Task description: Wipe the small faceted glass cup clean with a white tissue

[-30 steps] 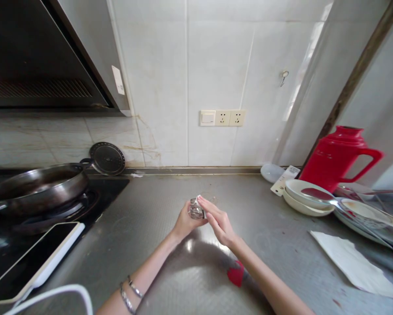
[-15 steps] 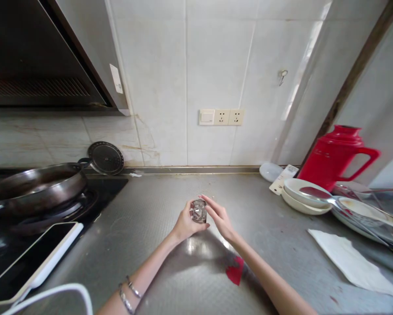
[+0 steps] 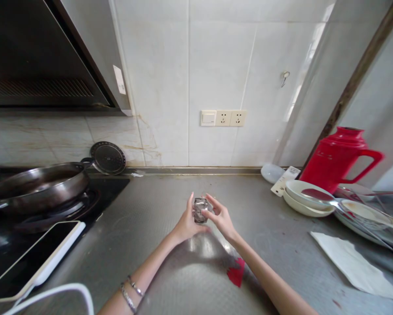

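Observation:
A small clear glass object [image 3: 200, 210] is between both hands, above the middle of the steel counter [image 3: 163, 271]. My right hand [image 3: 222, 221] grips it from the right, with the thumb across its near face and the fingers at its far side. My left hand [image 3: 188, 223] is beside it on the left, fingers apart, the index finger raised and the thumb stretched below the glass. Whether the left fingers touch the glass is hard to tell. Two silver bangles [image 3: 130, 294] circle my left wrist.
At the left are a steel pan [image 3: 39, 190] on the stove and a phone [image 3: 35, 258] with a white cable. To the right stand a red jug [image 3: 339, 159], stacked bowls [image 3: 307, 199], plates and a white cloth [image 3: 356, 264]. A red patch [image 3: 236, 272] lies near my right forearm.
The left fingers have opened away from the glass, the index finger now raised. My right thumb has come across the glass, where the fingers were straighter before. The view has shifted slightly.

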Motion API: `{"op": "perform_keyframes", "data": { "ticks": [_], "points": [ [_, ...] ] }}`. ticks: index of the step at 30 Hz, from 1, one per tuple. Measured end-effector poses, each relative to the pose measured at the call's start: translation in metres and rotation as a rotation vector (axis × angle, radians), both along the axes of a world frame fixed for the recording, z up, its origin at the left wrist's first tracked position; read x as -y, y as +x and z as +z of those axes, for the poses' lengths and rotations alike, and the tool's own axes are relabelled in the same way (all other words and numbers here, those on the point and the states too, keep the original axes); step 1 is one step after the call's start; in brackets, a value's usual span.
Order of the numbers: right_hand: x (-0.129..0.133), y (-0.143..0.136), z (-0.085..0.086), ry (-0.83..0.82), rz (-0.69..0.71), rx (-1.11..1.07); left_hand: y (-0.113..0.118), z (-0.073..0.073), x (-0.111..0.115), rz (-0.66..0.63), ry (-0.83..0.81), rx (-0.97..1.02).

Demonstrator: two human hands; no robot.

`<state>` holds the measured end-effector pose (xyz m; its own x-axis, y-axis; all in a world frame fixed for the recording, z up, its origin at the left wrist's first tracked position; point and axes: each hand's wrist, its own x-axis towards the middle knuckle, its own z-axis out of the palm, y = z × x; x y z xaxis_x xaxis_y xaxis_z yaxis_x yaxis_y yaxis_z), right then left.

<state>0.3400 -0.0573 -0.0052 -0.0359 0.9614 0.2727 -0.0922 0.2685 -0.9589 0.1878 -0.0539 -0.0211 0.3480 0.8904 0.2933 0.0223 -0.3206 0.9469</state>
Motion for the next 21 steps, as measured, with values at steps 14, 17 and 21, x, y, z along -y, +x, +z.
{"op": "perform_keyframes", "data": {
  "ticks": [14, 17, 21],
  "points": [
    [-0.005, 0.0, -0.005, -0.16, 0.195, -0.176, -0.004, 0.007, 0.0, 0.135, 0.074, -0.008],
    [-0.008, 0.0, -0.01, -0.163, 0.222, -0.222, -0.004, 0.01, 0.001, 0.116, 0.056, 0.048],
    [-0.016, 0.006, -0.01, -0.113, 0.122, -0.195, -0.004, 0.011, 0.004, 0.079, 0.072, 0.047]
  ]
}}
